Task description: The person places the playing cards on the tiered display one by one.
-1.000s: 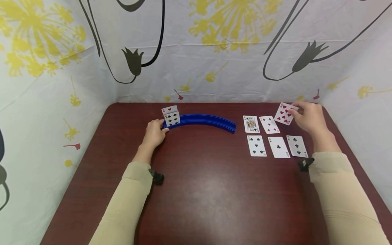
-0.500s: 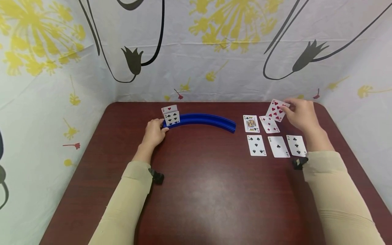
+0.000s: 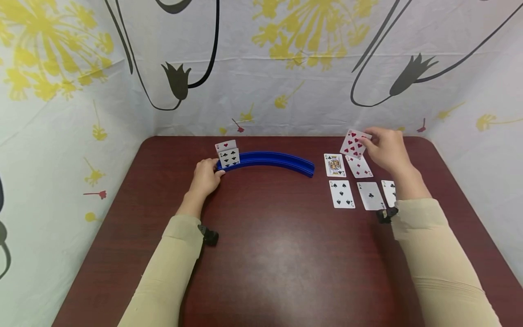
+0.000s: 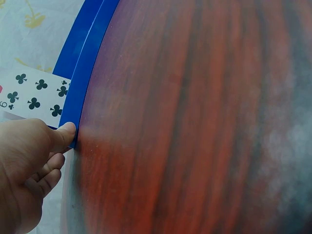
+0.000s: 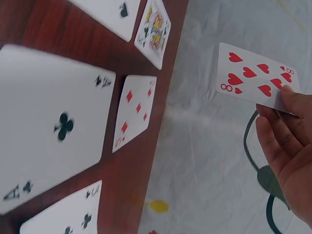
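Note:
My left hand [image 3: 206,177] pinches the left end of a curved blue card holder [image 3: 273,159], thumb on its front edge. In that end stand the six of clubs [image 4: 34,92] and, behind it, a red heart card [image 3: 226,146]. My right hand [image 3: 386,147] pinches the eight of hearts [image 5: 251,73] by one edge between thumb and fingers, raised over the table's back right. In the head view this card overlaps the top of the five of diamonds [image 3: 359,168]. The right wrist view shows it face up, clear of the other cards.
Face up on the dark red table [image 3: 261,254] lie a king of clubs [image 3: 335,165], a five of spades [image 3: 342,194], an ace of clubs [image 3: 371,196] and a club card [image 3: 388,192] partly hidden by my right wrist. A patterned white cloth [image 3: 253,91] hangs behind the table.
My right hand has lifted the eight of hearts and carried it left, from the right end of the back row to above the five of diamonds. The left hand and holder have stayed still.

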Demonstrator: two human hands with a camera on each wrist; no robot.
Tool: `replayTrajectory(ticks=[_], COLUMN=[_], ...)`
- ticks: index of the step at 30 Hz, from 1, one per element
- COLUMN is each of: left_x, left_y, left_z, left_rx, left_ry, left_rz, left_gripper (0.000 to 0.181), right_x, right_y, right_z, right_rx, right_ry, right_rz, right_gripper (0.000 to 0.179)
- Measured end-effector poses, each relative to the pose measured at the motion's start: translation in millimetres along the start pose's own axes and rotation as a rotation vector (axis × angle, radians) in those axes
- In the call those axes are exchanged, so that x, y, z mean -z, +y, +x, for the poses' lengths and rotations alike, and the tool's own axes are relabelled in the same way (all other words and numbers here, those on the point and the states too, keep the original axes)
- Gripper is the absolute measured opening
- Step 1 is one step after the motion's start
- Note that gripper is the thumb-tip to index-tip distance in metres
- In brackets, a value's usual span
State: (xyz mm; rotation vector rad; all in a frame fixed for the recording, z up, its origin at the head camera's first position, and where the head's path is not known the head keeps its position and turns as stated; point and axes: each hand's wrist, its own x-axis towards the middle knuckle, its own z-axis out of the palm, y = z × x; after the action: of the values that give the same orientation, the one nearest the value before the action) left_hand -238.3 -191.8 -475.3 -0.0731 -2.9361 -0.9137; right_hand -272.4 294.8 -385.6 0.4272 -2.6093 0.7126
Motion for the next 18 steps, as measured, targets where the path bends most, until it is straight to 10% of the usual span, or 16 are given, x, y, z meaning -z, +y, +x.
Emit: replayTrajectory(ticks=[18], left_x=[0.8], left_y=[0.0], left_z=[-0.4], left_rx=[0.011], left_ry=[-0.008], left_rz=[0.0], left_gripper=[0.048], right_x=[-15.4], right_y=[-31.5], right_z=[13.6], right_rx=[0.029], right_ry=[-0.026], right_rz=[0.041], right_gripper=[0.018])
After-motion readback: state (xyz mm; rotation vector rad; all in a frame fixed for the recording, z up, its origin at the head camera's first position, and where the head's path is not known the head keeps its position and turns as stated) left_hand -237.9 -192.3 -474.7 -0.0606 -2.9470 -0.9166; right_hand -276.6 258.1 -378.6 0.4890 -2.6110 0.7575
